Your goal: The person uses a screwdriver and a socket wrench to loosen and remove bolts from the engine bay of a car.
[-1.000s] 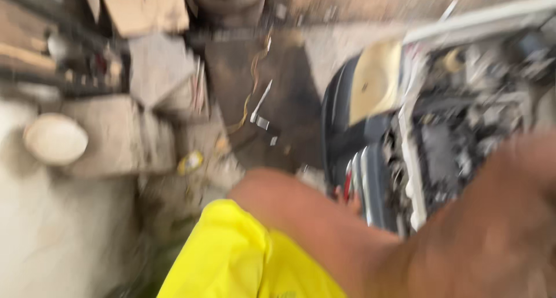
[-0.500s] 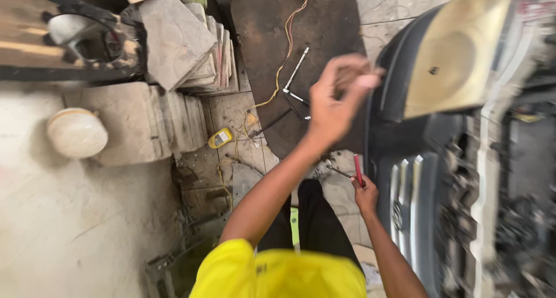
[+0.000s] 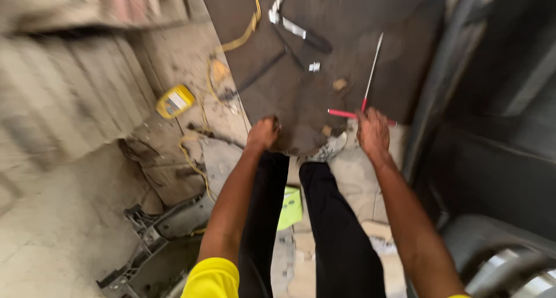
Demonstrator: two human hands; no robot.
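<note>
Gripping red-handled screwdriver [image 3: 370, 72] — right hand [image 3: 372, 131] closed; left hand [image 3: 262, 133] fisted, contents unclear — dark flat board [image 3: 347, 20].

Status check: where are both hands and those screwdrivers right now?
Left hand fisted at dark mat edge. Right hand on red-handled screwdrivers. Yellow cable lies left.

The dark mat [image 3: 347, 49] in the upper middle of the frame looks like matt, dusty rubber or board, scuffed grey. On it lie a shiny metal rod [image 3: 372, 66] and a red plastic-handled tool [image 3: 344, 114] by the right hand [image 3: 372, 133]. The floor [image 3: 52, 228] at lower left is rough, pale concrete. The yellow container [image 3: 175, 100] looks like glossy plastic. The trousers [image 3: 336, 228] are matt black cloth.
</note>
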